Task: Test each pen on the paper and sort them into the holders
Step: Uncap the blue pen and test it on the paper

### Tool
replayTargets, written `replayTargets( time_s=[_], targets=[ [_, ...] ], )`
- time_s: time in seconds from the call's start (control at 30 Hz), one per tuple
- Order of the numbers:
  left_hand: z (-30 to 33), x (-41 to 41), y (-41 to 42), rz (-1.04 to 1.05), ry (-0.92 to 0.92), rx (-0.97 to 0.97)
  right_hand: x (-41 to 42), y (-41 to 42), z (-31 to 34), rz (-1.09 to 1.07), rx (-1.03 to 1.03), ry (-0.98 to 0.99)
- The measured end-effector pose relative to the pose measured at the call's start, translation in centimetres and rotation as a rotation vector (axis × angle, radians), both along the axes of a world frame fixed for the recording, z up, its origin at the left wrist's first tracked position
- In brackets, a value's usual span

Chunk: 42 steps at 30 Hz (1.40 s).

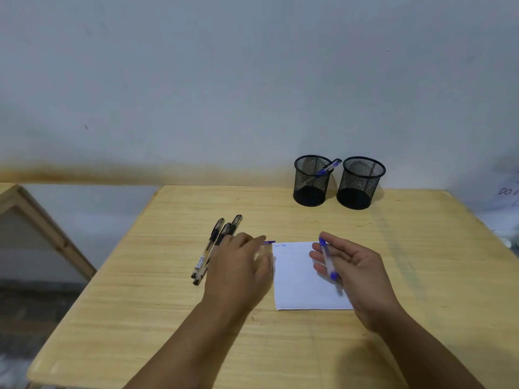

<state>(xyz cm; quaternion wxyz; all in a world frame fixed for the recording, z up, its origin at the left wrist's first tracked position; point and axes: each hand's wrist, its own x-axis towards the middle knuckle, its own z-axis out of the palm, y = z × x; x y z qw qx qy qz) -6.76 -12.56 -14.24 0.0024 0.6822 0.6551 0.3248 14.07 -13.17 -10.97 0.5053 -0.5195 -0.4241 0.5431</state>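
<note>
A white sheet of paper (300,287) lies on the wooden table (140,304), with faint blue writing at its top left corner. My right hand (356,270) hovers over the paper's right side and holds a blue pen (328,259) loosely across the fingers. My left hand (241,265) rests palm down at the paper's left edge, fingers blurred; a bit of a blue pen (269,243) shows at its fingertips. Three black pens (214,245) lie side by side just left of that hand. Two black mesh holders stand at the back: the left holder (311,181) has a blue pen (328,167) in it, the right holder (359,183) looks empty.
A grey wall rises right behind the table. A wooden frame (42,228) leans at the far left, beyond the table's edge. Paper with handwriting (508,192) shows at the far right edge.
</note>
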Motion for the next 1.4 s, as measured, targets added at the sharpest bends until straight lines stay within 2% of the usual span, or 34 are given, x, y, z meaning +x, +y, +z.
replayTargets(
  time_s=[0.1, 0.2, 0.4, 0.6, 1.03, 1.17, 1.4],
  targets=[
    [0.1, 0.3, -1.1, -0.181, 0.028, -0.055, 0.2, 0.1, -0.2, -0.008, 0.074, -0.061],
    [-0.2, 0.2, -1.0, -0.249, 0.108, -0.159, -0.3, 0.6, 0.0, -0.044, 0.142, -0.162],
    [-0.1, 0.4, -1.0, -0.244, 0.213, -0.24, -1.5, 2.5, 0.7, -0.047, 0.191, -0.322],
    [0.1, 0.3, -1.1, -0.253, 0.277, -0.293, -2.6, 3.6, -0.6, -0.033, 0.124, -0.37],
    [0.0, 0.2, -0.8, -0.292, 0.225, -0.314, -3.3, 4.9, -2.3, -0.083, 0.142, -0.673],
    [-0.1, 0.1, -0.7, -0.306, 0.244, -0.315, -3.2, 4.8, -2.4, -0.084, 0.227, -0.808],
    [-0.5, -0.1, -0.4, -0.319, 0.259, -0.316, -3.1, 5.1, -2.8, -0.065, 0.215, -0.843]
  ],
)
